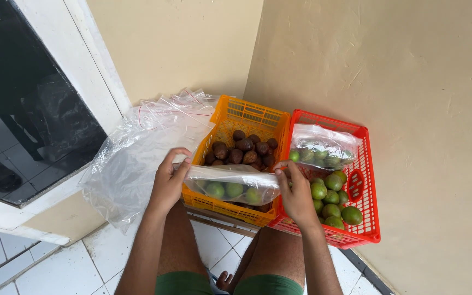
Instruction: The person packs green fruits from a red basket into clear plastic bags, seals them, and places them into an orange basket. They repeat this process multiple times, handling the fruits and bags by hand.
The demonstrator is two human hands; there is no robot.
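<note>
Clear bag [235,183] of limes hangs over the orange crate [245,158], our left hand [169,183] and right hand [296,192] pinching its ends; thin film could slip, spilling limes.

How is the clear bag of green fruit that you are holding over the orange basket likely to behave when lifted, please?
The bag is thin clear film, so it will probably sag between the left hand and right hand. The round green fruit inside may roll and bunch at the lowest point. Its glossy film looks slippery, so a pinch at both ends seems wise above the orange basket.
</note>
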